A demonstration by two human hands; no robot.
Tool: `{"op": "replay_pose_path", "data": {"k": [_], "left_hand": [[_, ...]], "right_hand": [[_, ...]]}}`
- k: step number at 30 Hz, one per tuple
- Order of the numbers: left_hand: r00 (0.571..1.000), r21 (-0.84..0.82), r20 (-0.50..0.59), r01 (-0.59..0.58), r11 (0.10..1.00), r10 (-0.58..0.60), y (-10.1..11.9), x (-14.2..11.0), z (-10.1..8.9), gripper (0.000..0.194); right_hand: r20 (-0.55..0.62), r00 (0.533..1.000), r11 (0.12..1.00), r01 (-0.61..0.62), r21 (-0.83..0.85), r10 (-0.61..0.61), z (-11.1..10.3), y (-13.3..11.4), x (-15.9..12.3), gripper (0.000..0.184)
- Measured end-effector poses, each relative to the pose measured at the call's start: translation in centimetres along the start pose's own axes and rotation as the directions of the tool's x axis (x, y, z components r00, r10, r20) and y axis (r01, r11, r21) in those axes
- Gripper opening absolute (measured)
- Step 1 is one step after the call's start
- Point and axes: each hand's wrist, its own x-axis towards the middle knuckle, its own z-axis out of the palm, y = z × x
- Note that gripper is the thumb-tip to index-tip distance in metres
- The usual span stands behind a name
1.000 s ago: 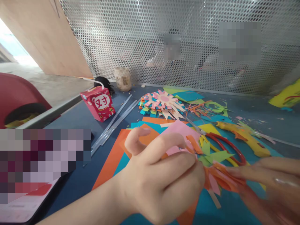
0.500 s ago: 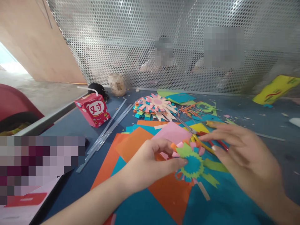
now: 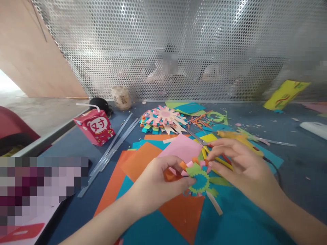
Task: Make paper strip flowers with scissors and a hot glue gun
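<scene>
A small layered paper flower [image 3: 201, 179], blue centre on green with pink and orange fringes, rests low over sheets of coloured paper [image 3: 178, 211]. My left hand [image 3: 158, 183] pinches its left edge between thumb and fingers. My right hand [image 3: 237, 166] pinches the pink and orange fringes at its upper right. Just behind my right hand lie scissors [image 3: 219, 154] with red and yellow handles.
A finished paper flower [image 3: 165, 119] lies farther back, with paper scraps [image 3: 206, 119] beside it. A red drink carton [image 3: 94, 126] with a straw stands left, clear glue sticks [image 3: 114, 143] beside it. A yellow glue gun [image 3: 240, 137] lies right. A perforated metal screen [image 3: 178, 47] closes the back.
The flower was turned over from held near the camera to blue side up on the sheets. My right hand came in from the right and took hold of the fringes.
</scene>
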Motion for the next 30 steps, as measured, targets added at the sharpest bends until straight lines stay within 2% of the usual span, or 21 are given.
{"op": "replay_pose_path", "data": {"k": [5, 16, 18, 20, 21, 22, 23, 25, 26, 27, 28, 30], "left_hand": [[0.999, 0.026, -0.027, -0.024, 0.999, 0.025, -0.1, -0.1, -0.1, 0.017], [0.998, 0.009, -0.001, -0.070, 0.998, 0.070, -0.5, 0.2, -0.3, 0.018], [0.996, 0.056, 0.005, -0.092, 0.994, 0.092, -0.5, 0.2, -0.3, 0.018], [0.982, 0.223, -0.037, -0.172, 0.960, 0.185, -0.5, 0.1, -0.4, 0.015], [0.955, 0.361, -0.070, -0.243, 0.900, 0.287, -0.5, -0.1, -0.5, 0.012], [0.900, 0.516, -0.084, -0.329, 0.791, 0.429, -0.4, -0.3, -0.7, 0.006], [0.812, 0.662, -0.060, -0.403, 0.632, 0.581, -0.4, -0.5, -0.9, 0.003], [0.572, 0.843, 0.072, -0.473, 0.257, 0.817, -0.4, -1.1, -1.3, 0.015], [0.473, 0.876, 0.141, -0.469, 0.113, 0.869, -0.4, -1.3, -1.5, 0.018], [0.391, 0.891, 0.189, -0.453, 0.009, 0.901, -0.4, -1.6, -1.6, 0.019], [0.337, 0.901, 0.217, -0.430, -0.056, 0.916, -0.5, -1.8, -1.7, 0.018], [0.289, 0.914, 0.234, -0.391, -0.108, 0.928, -0.7, -2.0, -1.8, 0.017]], "right_hand": [[-0.039, 0.999, 1.000, 0.024, 0.001, -0.024, -0.1, -0.1, 0.0, 0.009], [-0.044, 0.996, 0.997, 0.074, -0.018, -0.074, -0.5, -0.5, 0.2, 0.007], [-0.020, 0.998, 0.998, 0.062, -0.013, -0.063, -0.6, -0.5, 0.2, 0.006], [0.001, 0.998, 0.998, 0.056, -0.002, -0.056, -0.6, -0.3, 0.2, 0.012], [-0.008, 0.998, 0.998, 0.067, -0.017, -0.067, -0.6, -0.3, 0.1, 0.014], [-0.030, 0.995, 0.994, 0.092, -0.052, -0.094, -0.6, -0.3, 0.0, 0.016], [-0.053, 0.990, 0.986, 0.128, -0.104, -0.134, -0.6, -0.3, -0.1, 0.017], [-0.066, 0.974, 0.958, 0.200, -0.203, -0.218, -0.7, -0.5, -0.3, 0.015], [-0.053, 0.968, 0.947, 0.228, -0.225, -0.246, -0.7, -0.7, -0.5, 0.015], [-0.041, 0.962, 0.937, 0.253, -0.242, -0.270, -0.9, -0.9, -0.6, 0.015], [-0.037, 0.953, 0.922, 0.281, -0.265, -0.301, -1.0, -1.2, -0.7, 0.015], [-0.057, 0.912, 0.863, 0.362, -0.354, -0.406, -1.4, -1.7, -0.8, 0.013]]}}
